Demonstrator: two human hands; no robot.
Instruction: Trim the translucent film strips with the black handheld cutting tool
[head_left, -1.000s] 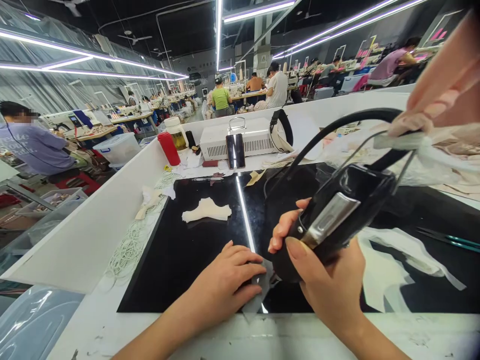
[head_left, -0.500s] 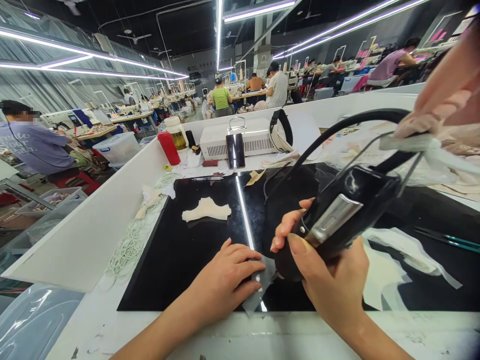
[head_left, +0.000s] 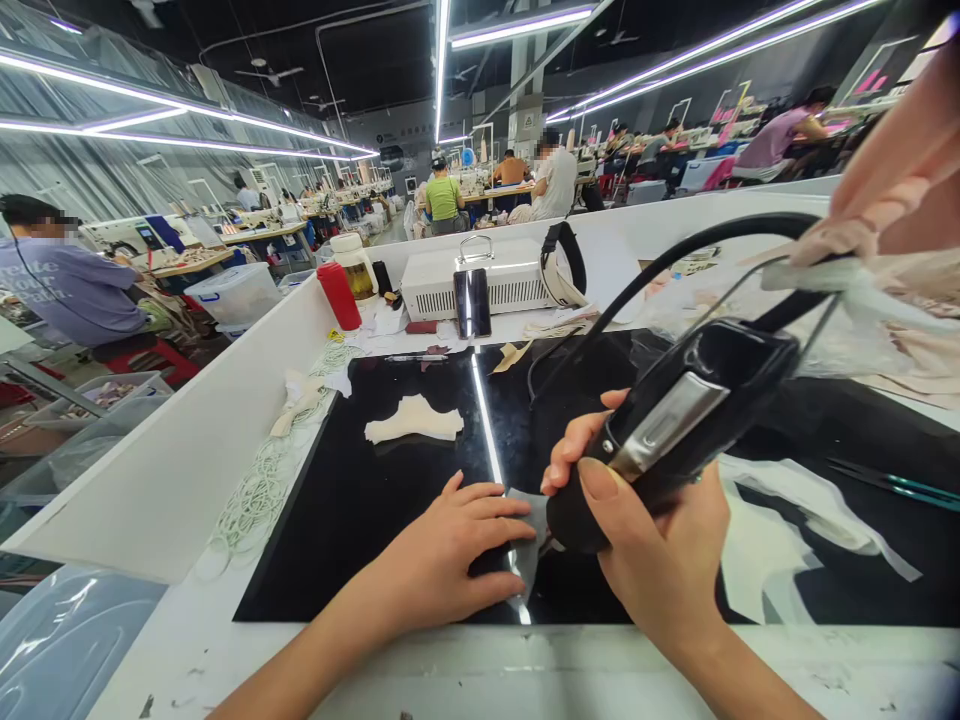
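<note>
My right hand point(head_left: 660, 540) grips a black corded hand tool point(head_left: 675, 420) with a silver plate along its side. The tool is tilted, its lower end close to the black board point(head_left: 315, 540). My left hand point(head_left: 457, 550) lies flat with fingers apart, over a thin translucent grey piece point(head_left: 534, 540) that reaches toward the tool's lower end. My palm and fingers hide part of this piece. A cream cut piece point(head_left: 414, 420) lies on the board beyond my left hand. Pale sheet pieces point(head_left: 765, 540) lie right of my right hand.
Teal-handled tweezers point(head_left: 900, 485) lie at the right. Behind the board stand a phone point(head_left: 472, 303), a white vented box point(head_left: 431, 285) and a red cylinder point(head_left: 339, 296). Pale green cord point(head_left: 259, 500) is heaped at left. A low white wall point(head_left: 187, 430) borders the table. Several people sit beyond.
The tool and my right hand have shifted slightly left and up. My left fingers have spread a little and slid right over the grey piece, covering more of it.
</note>
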